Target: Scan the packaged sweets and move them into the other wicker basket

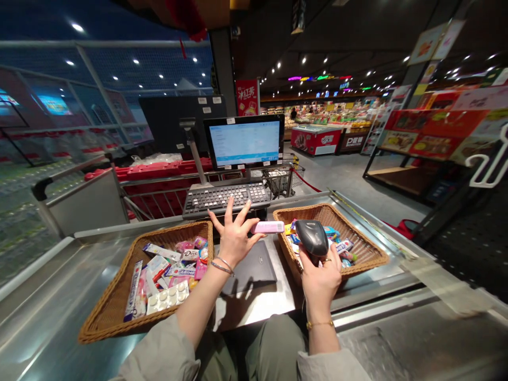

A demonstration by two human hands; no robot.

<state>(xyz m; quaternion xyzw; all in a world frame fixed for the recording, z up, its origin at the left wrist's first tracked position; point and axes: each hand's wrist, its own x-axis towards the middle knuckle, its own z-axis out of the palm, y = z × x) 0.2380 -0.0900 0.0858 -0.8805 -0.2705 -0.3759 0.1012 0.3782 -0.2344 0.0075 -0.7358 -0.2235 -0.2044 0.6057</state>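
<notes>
The person wore a loose sage-grey jacket, seen at the left sleeve [159, 353] and right sleeve [331, 369], over olive trousers [270, 352]. The left hand [235, 238] had a silvery double bangle [222, 266] at the wrist; the right hand [319, 280] had a thin gold chain bracelet [319, 324] and what looked like a gold ring [326, 260].

Too small to read: the lines on the monitor [244, 142] just behind the keyboard [226, 200]. Below the keyboard's right end, the grip of a barcode scanner [312, 238], hidden inside the right hand [320, 280]. Below its left end, packets [166, 275] in a wicker basket [111, 312], partly buried, probably gum and sweets. Far beyond the keyboard, shelved goods [329, 114], too blurred to tell.
</notes>
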